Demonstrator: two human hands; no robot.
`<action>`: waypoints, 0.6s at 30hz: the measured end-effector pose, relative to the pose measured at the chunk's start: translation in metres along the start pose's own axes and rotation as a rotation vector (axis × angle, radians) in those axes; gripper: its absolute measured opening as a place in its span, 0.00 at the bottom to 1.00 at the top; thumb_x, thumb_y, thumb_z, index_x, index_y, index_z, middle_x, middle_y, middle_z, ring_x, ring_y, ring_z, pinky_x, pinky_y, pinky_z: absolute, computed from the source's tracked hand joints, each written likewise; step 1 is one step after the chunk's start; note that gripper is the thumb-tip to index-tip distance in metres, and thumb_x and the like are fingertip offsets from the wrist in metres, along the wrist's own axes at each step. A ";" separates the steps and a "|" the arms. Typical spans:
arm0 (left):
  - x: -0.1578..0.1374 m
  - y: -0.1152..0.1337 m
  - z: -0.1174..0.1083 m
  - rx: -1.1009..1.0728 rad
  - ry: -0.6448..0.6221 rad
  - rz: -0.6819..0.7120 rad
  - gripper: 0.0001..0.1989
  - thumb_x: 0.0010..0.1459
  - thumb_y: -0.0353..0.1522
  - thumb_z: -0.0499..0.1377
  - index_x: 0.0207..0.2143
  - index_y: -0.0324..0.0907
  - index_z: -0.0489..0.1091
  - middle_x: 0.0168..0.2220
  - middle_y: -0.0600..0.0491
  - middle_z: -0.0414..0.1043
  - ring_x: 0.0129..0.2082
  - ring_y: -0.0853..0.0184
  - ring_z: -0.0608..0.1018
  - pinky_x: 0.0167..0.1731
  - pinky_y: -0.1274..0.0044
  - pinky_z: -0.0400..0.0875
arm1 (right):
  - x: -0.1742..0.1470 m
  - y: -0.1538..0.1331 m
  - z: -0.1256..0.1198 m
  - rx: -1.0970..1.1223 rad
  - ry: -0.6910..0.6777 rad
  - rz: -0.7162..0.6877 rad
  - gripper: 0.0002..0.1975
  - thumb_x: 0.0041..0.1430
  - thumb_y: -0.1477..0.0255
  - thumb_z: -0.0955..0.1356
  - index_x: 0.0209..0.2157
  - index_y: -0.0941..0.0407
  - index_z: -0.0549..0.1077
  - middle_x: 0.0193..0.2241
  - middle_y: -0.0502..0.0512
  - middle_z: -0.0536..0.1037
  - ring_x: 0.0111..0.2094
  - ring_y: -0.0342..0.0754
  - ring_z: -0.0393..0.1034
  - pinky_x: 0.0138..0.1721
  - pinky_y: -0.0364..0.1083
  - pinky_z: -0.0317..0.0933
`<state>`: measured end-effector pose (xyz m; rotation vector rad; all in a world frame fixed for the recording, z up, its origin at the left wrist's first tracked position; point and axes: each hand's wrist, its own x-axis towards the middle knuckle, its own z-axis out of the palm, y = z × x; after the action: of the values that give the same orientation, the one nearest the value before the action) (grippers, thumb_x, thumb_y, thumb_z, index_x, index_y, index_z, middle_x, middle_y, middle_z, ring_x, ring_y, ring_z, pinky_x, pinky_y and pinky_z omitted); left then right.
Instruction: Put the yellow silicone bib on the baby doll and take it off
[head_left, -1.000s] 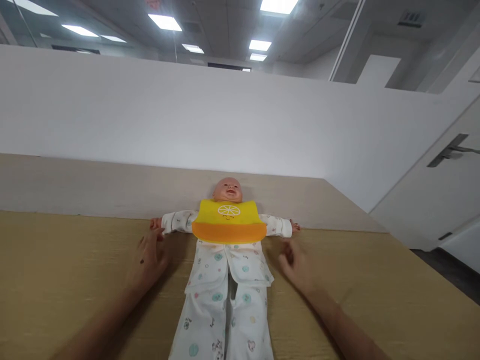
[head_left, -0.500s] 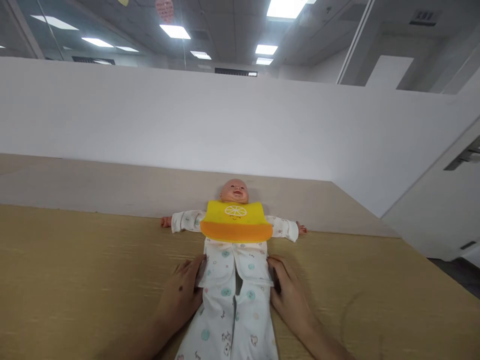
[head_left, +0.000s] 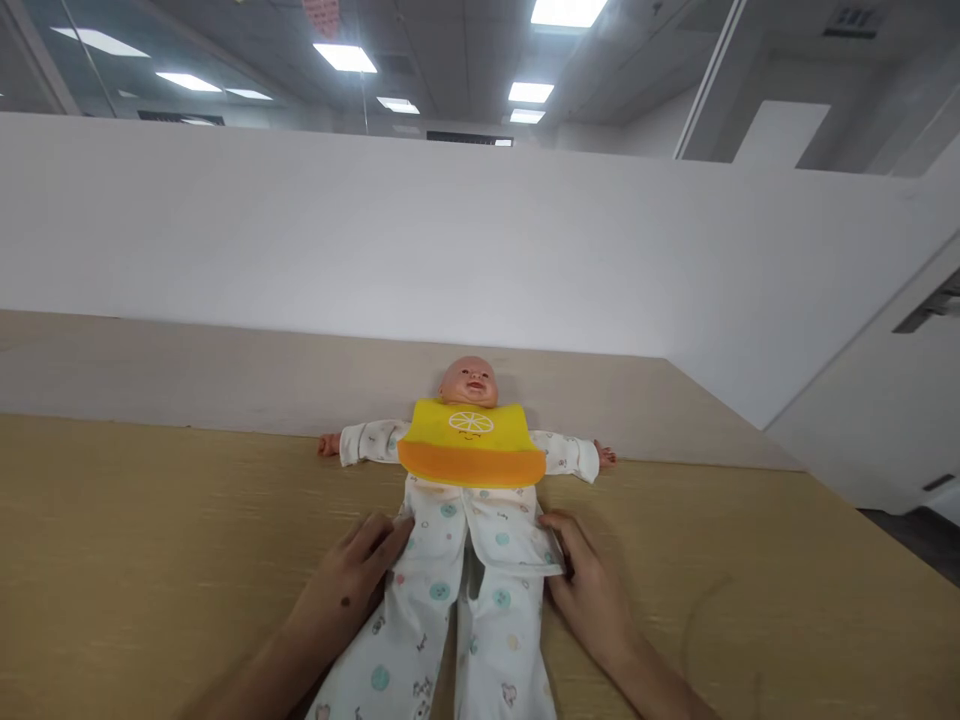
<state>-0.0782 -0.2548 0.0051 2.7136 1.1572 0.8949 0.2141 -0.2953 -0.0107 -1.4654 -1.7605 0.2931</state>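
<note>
- Moved since the earliest frame: the left hand (head_left: 352, 570) and right hand (head_left: 592, 580), then beside the outstretched doll arms, now flank the jacket (head_left: 502, 525); the trousers (head_left: 499, 650) have legs parted wider than half a second ago.
- Wooden desk (head_left: 150, 540): the flat support, running back to a paler strip (head_left: 187, 375) below the white partition (head_left: 300, 220).
- Baby doll (head_left: 472, 500): on its back on the desk, between the hands, head over the paler strip; arms extended sideways, presumably so that the clothing lies accessible.
- Trousers: white, printed, legs apart, running out of view at the lower edge.
- Jacket: matching print; front edges diverge below the bib, and the hem flares towards the right hand.
- Silicone bib (head_left: 471, 450): yellow, orange pocket downward, covering the chest, pattern outward.
- Hands: left, fingers loosely bent over the jacket's side; right, curved around its hem. Placement probably steadies or straightens the cloth; whether either pinches it cannot be told.
</note>
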 end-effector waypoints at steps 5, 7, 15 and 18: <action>0.000 0.005 0.003 -0.080 -0.090 -0.232 0.25 0.50 0.21 0.47 0.52 0.40 0.63 0.43 0.48 0.68 0.42 0.66 0.71 0.40 0.76 0.68 | -0.006 -0.009 -0.002 -0.046 -0.051 -0.033 0.29 0.45 0.85 0.57 0.50 0.53 0.58 0.48 0.57 0.64 0.49 0.50 0.61 0.49 0.51 0.61; 0.003 0.006 0.005 -0.069 -0.124 -0.337 0.26 0.48 0.22 0.48 0.52 0.40 0.62 0.44 0.48 0.68 0.44 0.64 0.70 0.42 0.74 0.66 | -0.009 -0.013 -0.004 -0.111 -0.027 -0.066 0.31 0.44 0.85 0.58 0.52 0.52 0.56 0.49 0.58 0.62 0.50 0.52 0.60 0.50 0.53 0.60; 0.012 0.008 0.001 0.072 -0.302 -0.492 0.07 0.48 0.24 0.49 0.25 0.40 0.66 0.35 0.47 0.68 0.38 0.59 0.70 0.38 0.70 0.63 | -0.009 -0.015 -0.002 -0.193 -0.070 -0.222 0.35 0.47 0.87 0.57 0.57 0.50 0.52 0.56 0.58 0.55 0.57 0.53 0.52 0.55 0.55 0.56; 0.011 0.009 0.000 -0.023 -0.269 -0.478 0.12 0.47 0.22 0.48 0.32 0.39 0.67 0.36 0.48 0.69 0.39 0.62 0.71 0.38 0.73 0.64 | -0.006 -0.009 -0.001 -0.125 -0.033 -0.082 0.33 0.48 0.85 0.57 0.56 0.53 0.52 0.53 0.60 0.59 0.55 0.51 0.57 0.53 0.52 0.60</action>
<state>-0.0661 -0.2538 0.0129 2.2803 1.6076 0.4573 0.2084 -0.3040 -0.0072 -1.4785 -1.8894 0.1681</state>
